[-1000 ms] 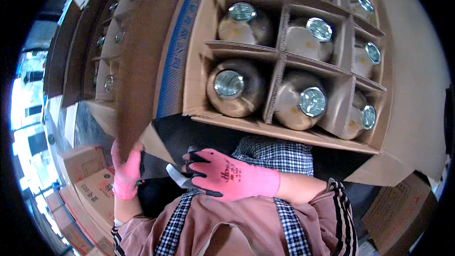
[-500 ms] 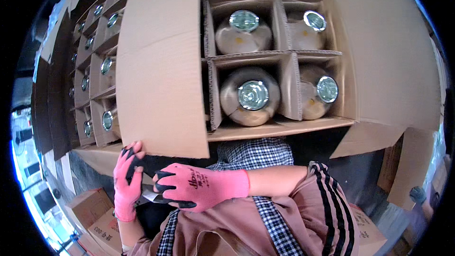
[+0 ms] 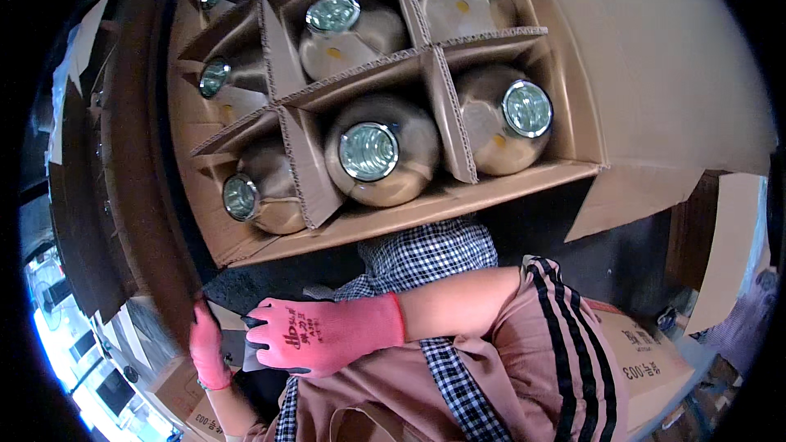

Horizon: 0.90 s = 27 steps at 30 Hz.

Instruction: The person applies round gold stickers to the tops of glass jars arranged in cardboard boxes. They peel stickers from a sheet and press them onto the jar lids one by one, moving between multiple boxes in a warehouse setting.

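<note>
In front of me stands an open cardboard carton (image 3: 446, 206) with cardboard dividers (image 3: 385, 72). Its compartments hold round clear glass jars (image 3: 409, 168) with open mouths. My left hand (image 3: 210, 348), in a pink glove with dark fingertips, is at the lower end of the raised brown carton flap (image 3: 147, 164); its fingers are mostly hidden there. My right hand (image 3: 327, 336), gloved the same way, is closed before my chest, below the carton's near edge. A pale flat piece (image 3: 254, 358) shows under its fingers, too little of it to name.
The right carton flap (image 3: 679, 65) is folded outward. Behind the raised flap at left stands another carton, mostly hidden. Closed cartons (image 3: 643, 352) lie behind me on the right and at lower left. At the far right edge part of another person (image 3: 741, 319) shows.
The left flap, which lay over the carton's left column, has swung up and leftward with my left hand, uncovering more jars. My right hand has shifted slightly left, still closed. The view has turned.
</note>
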Available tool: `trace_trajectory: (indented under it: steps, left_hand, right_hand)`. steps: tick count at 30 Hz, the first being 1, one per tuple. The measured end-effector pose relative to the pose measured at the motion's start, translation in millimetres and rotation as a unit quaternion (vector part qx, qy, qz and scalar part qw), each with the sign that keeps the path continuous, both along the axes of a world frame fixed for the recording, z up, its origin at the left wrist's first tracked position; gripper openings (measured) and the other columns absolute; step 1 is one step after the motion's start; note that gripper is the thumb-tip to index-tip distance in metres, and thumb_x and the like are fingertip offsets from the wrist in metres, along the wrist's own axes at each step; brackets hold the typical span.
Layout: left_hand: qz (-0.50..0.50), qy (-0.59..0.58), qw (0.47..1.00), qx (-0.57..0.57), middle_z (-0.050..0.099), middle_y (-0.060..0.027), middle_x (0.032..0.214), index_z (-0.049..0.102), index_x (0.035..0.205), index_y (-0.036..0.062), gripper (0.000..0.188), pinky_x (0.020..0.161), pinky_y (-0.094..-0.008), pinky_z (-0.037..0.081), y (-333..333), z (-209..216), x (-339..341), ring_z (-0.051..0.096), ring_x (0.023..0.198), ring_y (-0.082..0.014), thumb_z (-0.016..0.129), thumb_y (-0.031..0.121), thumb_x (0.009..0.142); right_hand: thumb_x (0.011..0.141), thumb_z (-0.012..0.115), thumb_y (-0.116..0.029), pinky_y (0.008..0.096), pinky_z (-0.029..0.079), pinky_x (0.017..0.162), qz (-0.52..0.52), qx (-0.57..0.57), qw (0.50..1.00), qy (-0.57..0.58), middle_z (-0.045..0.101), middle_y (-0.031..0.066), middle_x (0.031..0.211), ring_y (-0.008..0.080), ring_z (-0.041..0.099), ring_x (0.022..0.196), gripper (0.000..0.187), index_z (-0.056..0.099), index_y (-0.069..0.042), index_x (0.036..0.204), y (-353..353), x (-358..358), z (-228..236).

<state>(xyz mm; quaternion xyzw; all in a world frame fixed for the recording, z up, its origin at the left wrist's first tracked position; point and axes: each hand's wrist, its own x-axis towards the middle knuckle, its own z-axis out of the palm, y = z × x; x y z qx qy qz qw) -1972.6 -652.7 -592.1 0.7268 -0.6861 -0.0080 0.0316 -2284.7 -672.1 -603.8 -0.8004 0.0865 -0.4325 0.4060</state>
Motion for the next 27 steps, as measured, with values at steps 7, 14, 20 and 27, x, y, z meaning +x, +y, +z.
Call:
trace_trajectory:
  steps: [7, 14, 20, 27]
  left_hand:
    - [0.159, 0.485, 0.850, -0.131, 0.052, -0.0102, 0.106, 0.046, 0.112, -0.0010, 0.027, 0.084, -0.0321, 0.042, -4.6, -2.6, -2.1, 0.051, 0.094, -0.0179, 0.051, 0.013, 0.089]
    - [0.195, 0.477, 0.845, -0.142, 0.050, -0.0117, 0.112, 0.045, 0.115, -0.0029, 0.032, 0.089, -0.0345, 0.041, 1.3, 1.5, 45.6, 0.050, 0.101, -0.0204, 0.044, 0.020, 0.092]
    - [0.190, 0.354, 0.905, -0.137, 0.053, -0.0093, 0.107, 0.047, 0.115, -0.0033, 0.031, 0.086, -0.0304, 0.040, 2.3, 10.5, 6.9, 0.049, 0.096, -0.0165, 0.049, 0.017, 0.091]
    - [0.082, 0.298, 0.946, 0.099, 0.043, -0.0181, 0.127, 0.048, 0.120, -0.0037, 0.051, 0.100, -0.0358, 0.028, -8.1, 27.8, -56.2, 0.040, 0.118, -0.0274, 0.059, 0.011, 0.072]
  right_hand:
    - [0.071, 0.047, -0.017, 0.0372, 0.040, 0.076, -0.143, -0.064, 0.987, -0.028, 0.049, 0.0107, 0.082, 0.0269, 0.050, 0.083, 0.013, 0.049, -0.005, 0.076, 7.2, 3.8, -10.7]
    - [0.073, 0.049, -0.020, 0.0376, 0.039, 0.078, -0.180, -0.114, 0.977, 0.002, 0.052, 0.0109, 0.085, 0.0273, 0.050, 0.087, 0.015, 0.052, -0.007, 0.078, 17.7, 12.2, -22.5]
    - [0.075, 0.048, -0.021, 0.0389, 0.040, 0.081, -0.182, -0.116, 0.976, 0.015, 0.052, 0.0121, 0.086, 0.0280, 0.050, 0.088, 0.016, 0.052, -0.006, 0.080, 19.6, 3.8, -24.8]
    - [0.075, 0.047, -0.015, 0.0372, 0.039, 0.074, -0.015, -0.021, 1.000, 0.017, 0.049, 0.0121, 0.081, 0.0283, 0.050, 0.082, 0.013, 0.051, -0.004, 0.079, 7.1, -1.6, -16.8]
